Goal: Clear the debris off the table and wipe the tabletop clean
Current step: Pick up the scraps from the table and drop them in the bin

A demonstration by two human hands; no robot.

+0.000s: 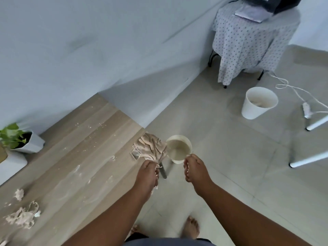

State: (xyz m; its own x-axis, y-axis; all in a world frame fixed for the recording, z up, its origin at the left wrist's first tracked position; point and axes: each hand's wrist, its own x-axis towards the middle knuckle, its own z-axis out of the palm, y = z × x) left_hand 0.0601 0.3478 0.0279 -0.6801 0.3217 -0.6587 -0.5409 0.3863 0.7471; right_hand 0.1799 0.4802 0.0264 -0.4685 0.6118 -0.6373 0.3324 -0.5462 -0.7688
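A wooden table runs along the wall at left, streaked with pale smears and crumbs. Clumps of beige debris lie at its near left. My left hand pinches a crumpled beige cloth at the table's right corner. My right hand grips the rim of a small white cup holding milky liquid, just off the table edge beside the cloth.
A potted plant in a white pot stands at the table's far left. On the tiled floor a white bin sits at right, near a cord and white legs. A dotted-cloth-covered stand is in the far corner. My bare feet show below.
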